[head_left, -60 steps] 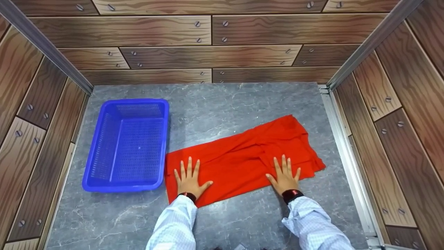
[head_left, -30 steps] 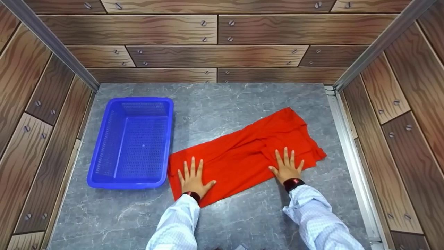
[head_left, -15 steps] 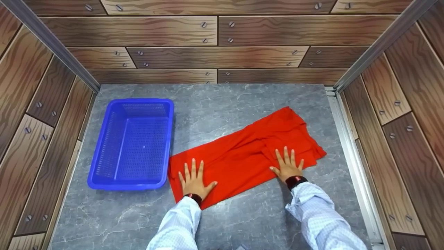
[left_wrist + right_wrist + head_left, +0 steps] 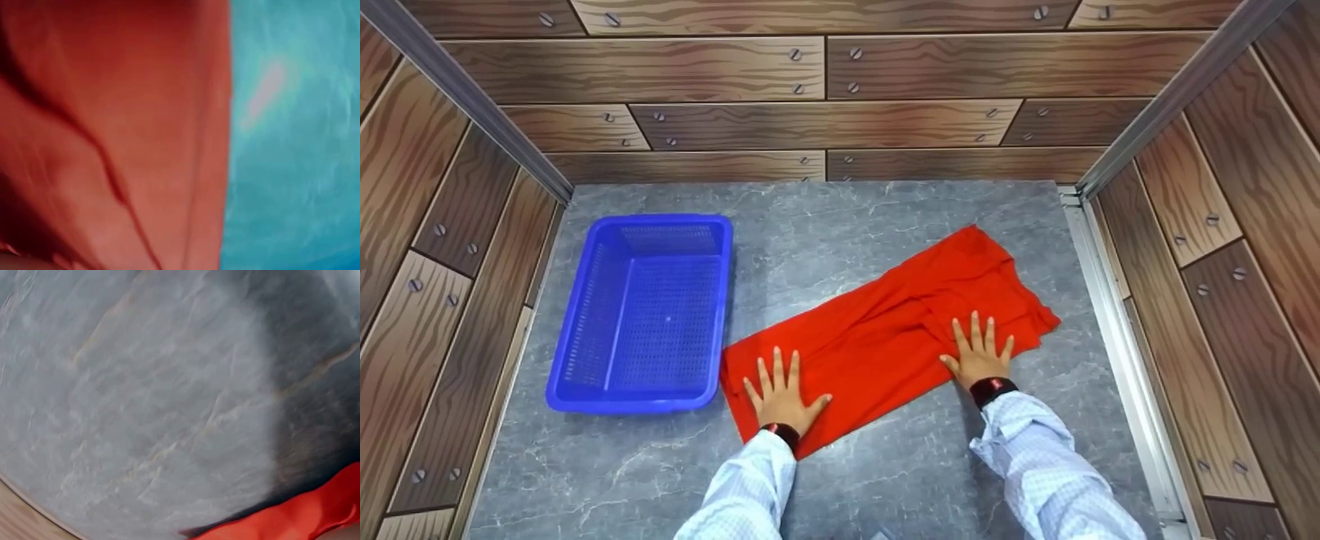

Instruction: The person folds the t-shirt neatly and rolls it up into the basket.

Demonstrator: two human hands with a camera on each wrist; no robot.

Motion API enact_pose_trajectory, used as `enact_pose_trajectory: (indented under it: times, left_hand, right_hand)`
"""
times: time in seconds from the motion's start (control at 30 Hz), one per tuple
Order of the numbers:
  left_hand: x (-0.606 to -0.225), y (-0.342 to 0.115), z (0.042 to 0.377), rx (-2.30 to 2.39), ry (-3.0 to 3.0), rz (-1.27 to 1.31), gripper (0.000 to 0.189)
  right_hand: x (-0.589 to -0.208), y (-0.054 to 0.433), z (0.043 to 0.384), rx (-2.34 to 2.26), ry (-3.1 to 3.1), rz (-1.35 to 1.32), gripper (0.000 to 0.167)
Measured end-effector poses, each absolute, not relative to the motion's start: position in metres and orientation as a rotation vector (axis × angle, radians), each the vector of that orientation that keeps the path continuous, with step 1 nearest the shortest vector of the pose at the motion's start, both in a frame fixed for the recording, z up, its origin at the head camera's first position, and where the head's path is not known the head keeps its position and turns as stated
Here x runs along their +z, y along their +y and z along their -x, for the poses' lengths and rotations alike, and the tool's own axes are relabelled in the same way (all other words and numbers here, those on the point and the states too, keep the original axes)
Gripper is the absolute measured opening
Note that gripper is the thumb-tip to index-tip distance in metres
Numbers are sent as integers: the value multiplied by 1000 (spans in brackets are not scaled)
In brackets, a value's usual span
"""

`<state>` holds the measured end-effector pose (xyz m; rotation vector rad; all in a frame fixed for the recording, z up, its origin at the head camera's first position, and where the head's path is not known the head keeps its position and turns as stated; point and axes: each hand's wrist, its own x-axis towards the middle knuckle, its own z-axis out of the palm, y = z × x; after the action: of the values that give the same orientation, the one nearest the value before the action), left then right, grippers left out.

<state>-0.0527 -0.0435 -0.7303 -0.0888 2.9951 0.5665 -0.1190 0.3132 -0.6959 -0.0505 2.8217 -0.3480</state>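
A long, folded red piece of cloth (image 4: pixel 877 337) lies slantwise on the grey table, its right end farther from me; its exact kind is unclear. My left hand (image 4: pixel 784 401) rests palm down on its near left end, fingers spread. Toward the right end, my right hand (image 4: pixel 979 352) lies flat on it, fingers also spread. Creases run across the cloth near the right hand. In the left wrist view the red cloth (image 4: pixel 152 124) fills the left side, and the right wrist view catches only an edge of red cloth (image 4: pixel 292 517).
To the left stands a blue perforated plastic basket (image 4: pixel 667 315) with nothing in it, close beside the cloth's left end. Wood-patterned walls (image 4: pixel 825 75) enclose the grey marbled tabletop (image 4: pixel 810 225) at the back and both sides. A metal rail (image 4: pixel 1117 352) runs along the right edge.
The cloth has turned slightly under my flat hands: its right end has slid away from me, its left end a little toward me. The view has shifted slightly.
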Motion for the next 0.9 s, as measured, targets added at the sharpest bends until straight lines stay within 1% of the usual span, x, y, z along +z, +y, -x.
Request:
enact_pose_trajectory:
  times: [0.13, 0.3, 0.4, 0.5, 0.67, 0.9]
  left_hand:
    - [-722, -55, 66, 497, 2975, -51, 102]
    - [-712, -67, 86, 470, 2964, -197, 103]
    - [-710, -70, 91, 426, 2922, -225, 102]
    - [-712, -74, 89, 349, 2850, -199, 102]
    - [-717, -75, 83, 345, 2817, -174, 101]
    - [-723, -75, 78, 341, 2825, -138, 102]
  right_hand:
    - [-698, 298, 117, -392, 2880, -8, 79]
    - [-701, 259, 105, -492, 2939, -181, 91]
    - [-705, 232, 89, -563, 2942, -247, 97]
    - [-711, 213, 73, -572, 2938, -241, 98]
    - [-719, 204, 59, -471, 2956, -207, 93]
    - [-720, 208, 61, -469, 2933, -152, 92]
